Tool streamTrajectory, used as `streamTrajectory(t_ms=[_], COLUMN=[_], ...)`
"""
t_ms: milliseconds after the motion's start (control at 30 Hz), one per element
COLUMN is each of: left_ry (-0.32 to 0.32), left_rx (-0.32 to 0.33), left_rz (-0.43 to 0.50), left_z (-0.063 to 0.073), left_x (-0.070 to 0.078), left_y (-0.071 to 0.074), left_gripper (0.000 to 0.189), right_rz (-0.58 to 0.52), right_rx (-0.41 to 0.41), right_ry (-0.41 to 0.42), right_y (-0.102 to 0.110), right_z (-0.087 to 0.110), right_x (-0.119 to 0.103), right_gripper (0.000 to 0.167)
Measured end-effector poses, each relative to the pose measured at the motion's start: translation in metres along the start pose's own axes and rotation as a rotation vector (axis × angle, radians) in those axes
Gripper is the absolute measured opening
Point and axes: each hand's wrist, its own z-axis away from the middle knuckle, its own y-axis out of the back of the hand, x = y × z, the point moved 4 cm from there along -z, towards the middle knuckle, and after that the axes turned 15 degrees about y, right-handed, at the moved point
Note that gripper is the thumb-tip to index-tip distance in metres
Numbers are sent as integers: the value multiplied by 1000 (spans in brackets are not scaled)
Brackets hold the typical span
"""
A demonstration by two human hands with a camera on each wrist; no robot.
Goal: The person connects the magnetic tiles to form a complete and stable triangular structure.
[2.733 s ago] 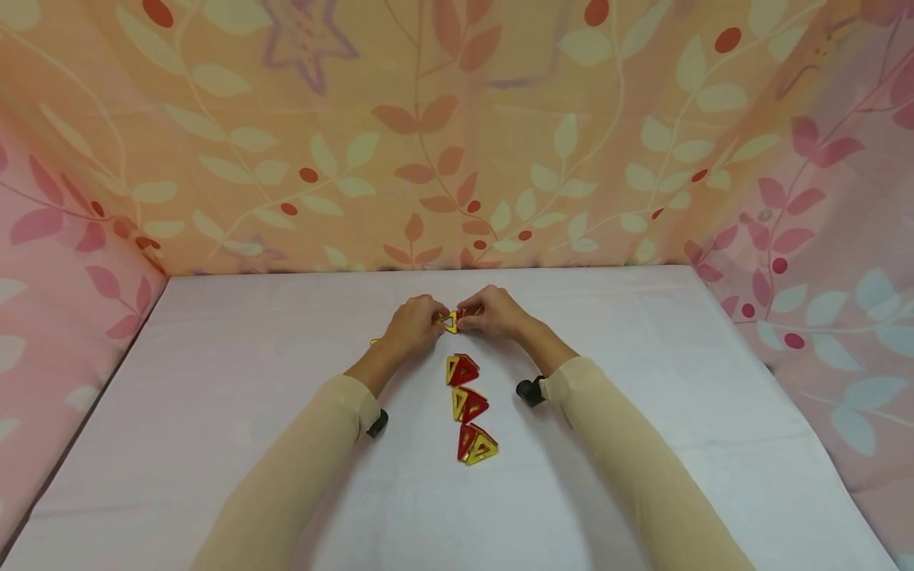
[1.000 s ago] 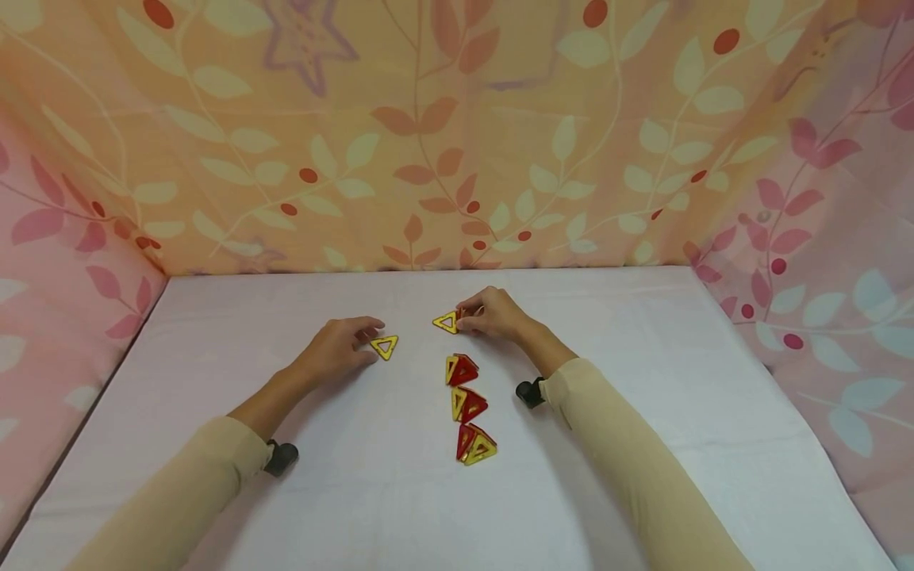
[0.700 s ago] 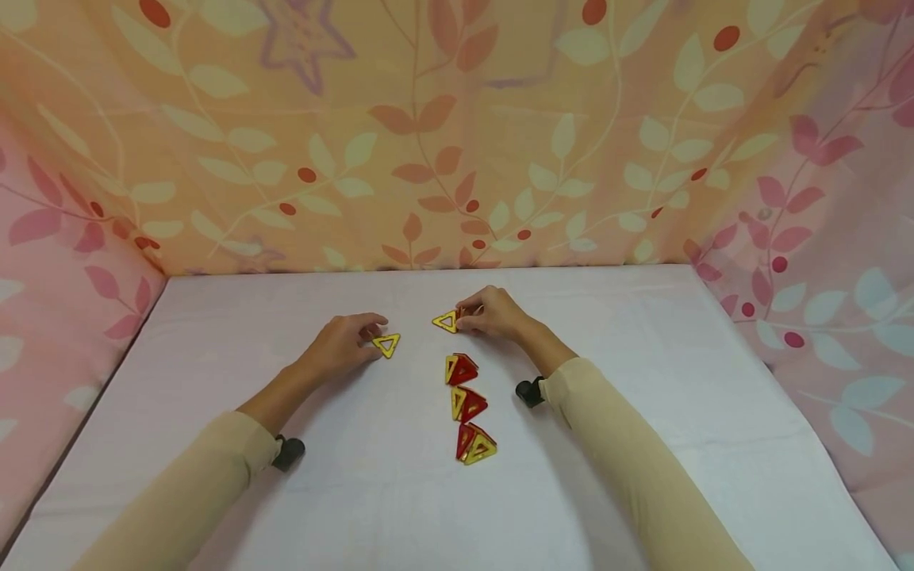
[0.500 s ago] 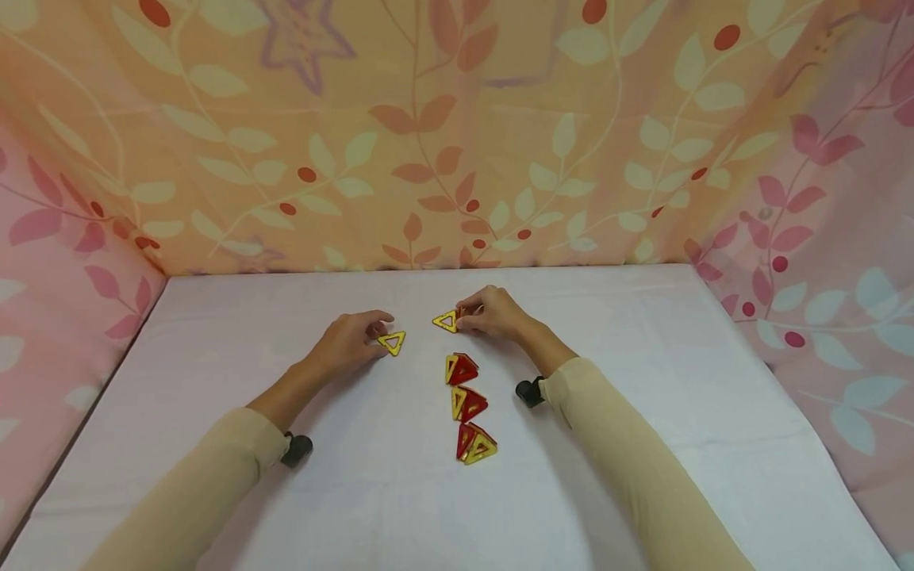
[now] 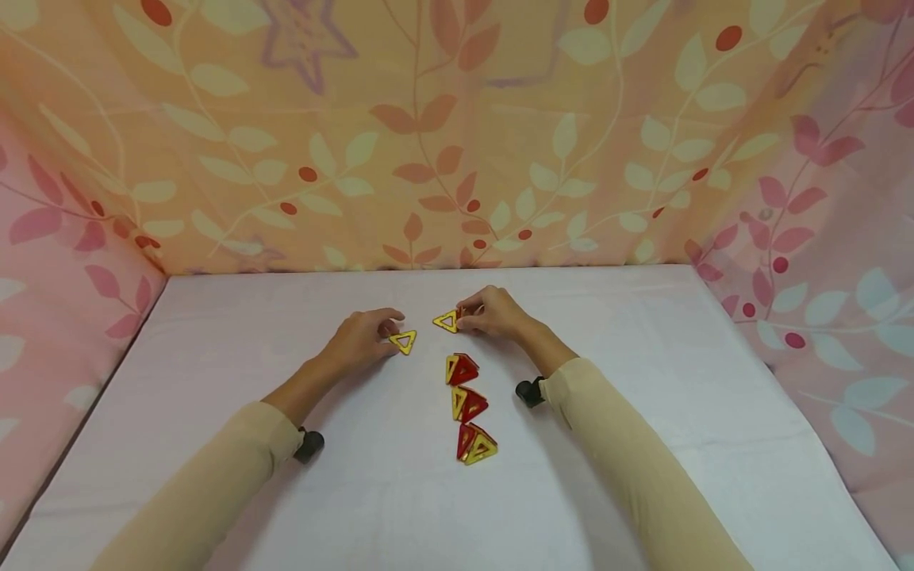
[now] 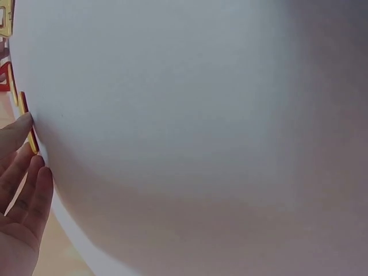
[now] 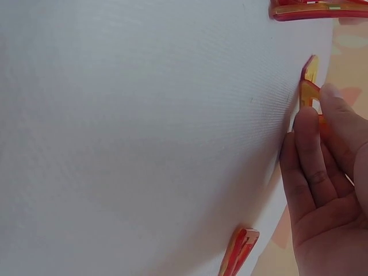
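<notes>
In the head view my left hand (image 5: 364,337) pinches a yellow triangular magnetic tile (image 5: 405,350) low over the table. The left wrist view shows that tile (image 6: 24,103) edge-on between thumb and fingers. Right of it, my right hand (image 5: 496,313) holds a red-orange tile (image 5: 460,314) upright between thumb and fingers; its fingers hide most of it. Against that tile lies another yellow triangular tile (image 5: 437,322), pointing left. In the right wrist view the held tile (image 7: 306,92) looks orange beside the thumb, with a yellow tile (image 7: 312,68) just behind.
Three small red and yellow pyramids of tiles, the far one (image 5: 467,370), the middle one (image 5: 474,406) and the near one (image 5: 481,450), form a column toward the viewer on the white-covered table (image 5: 214,357). A floral curtain (image 5: 343,159) closes off the back and sides.
My left hand has let go near the right-hand tiles, gone left to the loose yellow tile, and brought it back rightward toward them. My right hand has stayed in place.
</notes>
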Motion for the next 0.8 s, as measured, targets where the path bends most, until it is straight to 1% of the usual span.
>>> streamTrajectory(t_ms=[100,333,467,800], left_ry=[-1,36,50,50], left_rx=[-9,-37,-47,-51], left_rz=[0,-12,-13,-24], left_z=[-2,-5,-6,-11], left_x=[3,11,16,23], left_y=[-2,-9,-11,-14], left_gripper=[46,46,46,45], right_rz=[6,9,11,18], right_rx=[-1,-7,-6,1], right_ry=[0,1,5,16], right_y=[0,-1,0,1], right_z=[0,1,1,0], right_x=[1,1,1,1], right_gripper=[39,40,40,38])
